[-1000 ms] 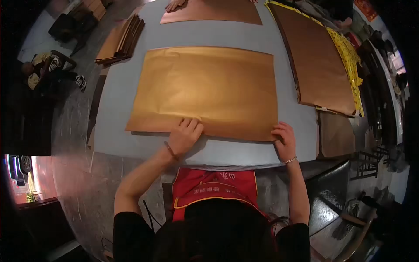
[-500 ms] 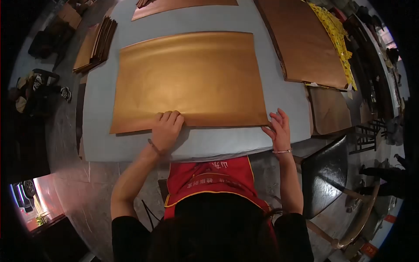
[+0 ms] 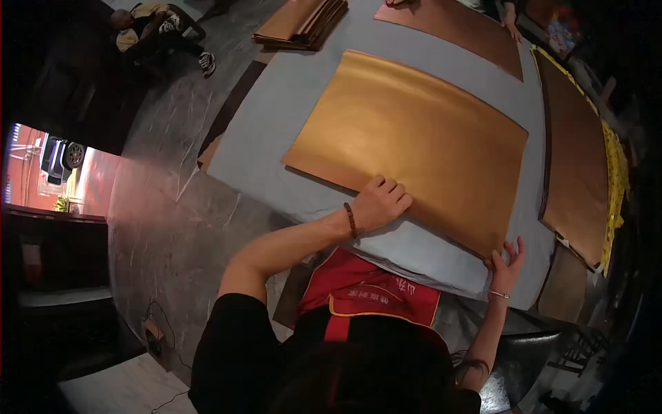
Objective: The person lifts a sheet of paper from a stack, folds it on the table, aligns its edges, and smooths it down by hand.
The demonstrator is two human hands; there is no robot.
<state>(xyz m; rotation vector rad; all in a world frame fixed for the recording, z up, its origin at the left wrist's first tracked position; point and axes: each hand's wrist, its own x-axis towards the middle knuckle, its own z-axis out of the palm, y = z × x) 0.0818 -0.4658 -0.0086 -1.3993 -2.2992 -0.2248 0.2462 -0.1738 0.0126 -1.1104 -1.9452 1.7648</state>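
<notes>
A large gold-coloured paper sheet [image 3: 420,131] lies on the grey-blue table cover [image 3: 255,127], its surface slightly wavy. My left hand [image 3: 379,202] is closed over the middle of the sheet's near edge, fingers curled and knuckles up; the thumb is hidden. At the near right corner, my right hand [image 3: 505,269] pinches the sheet between thumb and forefinger while its other fingers stick out.
Across the table, another person's hand [image 3: 512,26] is beside a copper-coloured sheet [image 3: 462,31]. Brown folded sheets [image 3: 300,27] are stacked at the far left corner. A brown sheet stack [image 3: 578,159] with yellow wrapping [image 3: 616,186] stands right. A seated person [image 3: 155,27] is far left.
The view has turned, so the table now appears slanted and shifted right. Both hands stay at the gold sheet's near edge. More of the floor at left shows.
</notes>
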